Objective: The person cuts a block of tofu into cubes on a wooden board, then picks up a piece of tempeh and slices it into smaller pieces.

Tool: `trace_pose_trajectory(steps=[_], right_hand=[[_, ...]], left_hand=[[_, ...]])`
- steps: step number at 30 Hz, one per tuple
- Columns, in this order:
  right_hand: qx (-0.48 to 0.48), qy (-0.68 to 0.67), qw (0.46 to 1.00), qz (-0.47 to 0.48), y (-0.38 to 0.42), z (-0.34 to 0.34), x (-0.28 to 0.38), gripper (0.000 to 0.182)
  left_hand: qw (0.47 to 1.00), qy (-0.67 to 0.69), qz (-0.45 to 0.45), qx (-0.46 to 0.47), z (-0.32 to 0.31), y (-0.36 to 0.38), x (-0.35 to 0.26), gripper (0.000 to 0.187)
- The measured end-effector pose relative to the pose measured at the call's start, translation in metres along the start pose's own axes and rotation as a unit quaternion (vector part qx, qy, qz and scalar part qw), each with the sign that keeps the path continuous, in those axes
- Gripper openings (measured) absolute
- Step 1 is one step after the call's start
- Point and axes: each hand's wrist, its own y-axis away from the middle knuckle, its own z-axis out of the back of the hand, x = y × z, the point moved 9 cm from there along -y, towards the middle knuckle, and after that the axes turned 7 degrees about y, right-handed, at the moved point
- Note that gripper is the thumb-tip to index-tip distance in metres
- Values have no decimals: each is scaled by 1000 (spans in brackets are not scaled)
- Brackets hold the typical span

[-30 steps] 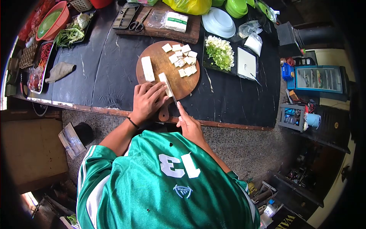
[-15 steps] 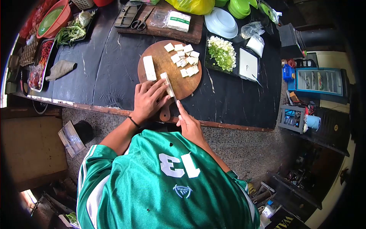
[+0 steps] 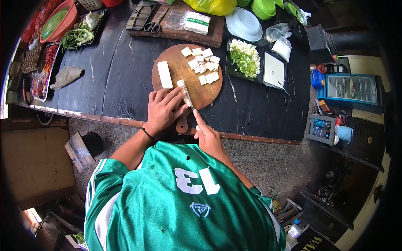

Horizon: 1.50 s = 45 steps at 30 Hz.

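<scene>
Black, pale-veined tabletop [image 3: 125, 79] fills the upper view, its front edge worn. From left to right it holds an orange-red basket [image 3: 70, 23], a tray of red chillies [image 3: 51, 67], a crumpled grey cloth [image 3: 67, 77], leafy vegetables [image 3: 77, 37], scissors [image 3: 154, 26] on a rectangular wooden board [image 3: 178, 36], a round wooden cutting board [image 3: 176, 56], and a black tray with chopped greens [image 3: 245, 58]. Beyond, at right, a blue-framed fridge [image 3: 352, 88] stands over a speckled floor [image 3: 264, 163].

The left hand [image 3: 162, 109] is partly open, fingers slightly spread and bent, fingertips resting on a narrow white tofu-like strip [image 3: 181, 84] near the round board's front edge. A thicker white slab [image 3: 164, 74] lies just beyond this hand — untouched.

The right hand [image 3: 207, 134] is closed around the handle of a knife [image 3: 188, 97], index finger extended along it. The blade lies lengthwise against the strip's right side. Farther right on the round board sits a group of white pieces [image 3: 202, 66] — some touching, some apart.
</scene>
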Motion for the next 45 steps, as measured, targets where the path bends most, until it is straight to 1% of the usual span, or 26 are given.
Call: trace_pose_trajectory(steps=[7, 14, 22, 28, 31, 33, 36, 43, 45], right_hand=[[11, 15, 1000, -12, -3, 1, 5, 67], [4, 21, 1000, -13, -6, -4, 2, 67], [-3, 23, 1000, -17, -9, 1, 12, 65], [17, 18, 999, -48, -14, 2, 15, 65], [9, 9, 999, -50, -17, 5, 17, 63], [23, 13, 997, -71, -19, 5, 17, 60], [25, 7, 997, -77, -21, 2, 13, 59], [3, 1, 998, -60, -28, -16, -7, 58], [-57, -3, 998, 1, -27, -15, -5, 59]], left_hand=[[1000, 3, 1, 4, -2, 2, 1, 48], [1000, 5, 1, 10, -2, 2, 1, 47], [1000, 1, -4, 6, -2, 2, 1, 45], [1000, 5, 0, 8, -2, 0, 0, 45], [1000, 1, 0, 9, -3, 0, 0, 45], [1000, 4, 2, 11, -3, -1, -1, 45], [1000, 4, 5, 14, -4, 1, 0, 46], [1000, -11, 10, 15, -1, -1, -6, 52], [1000, -20, 11, 18, -3, 0, -5, 53]])
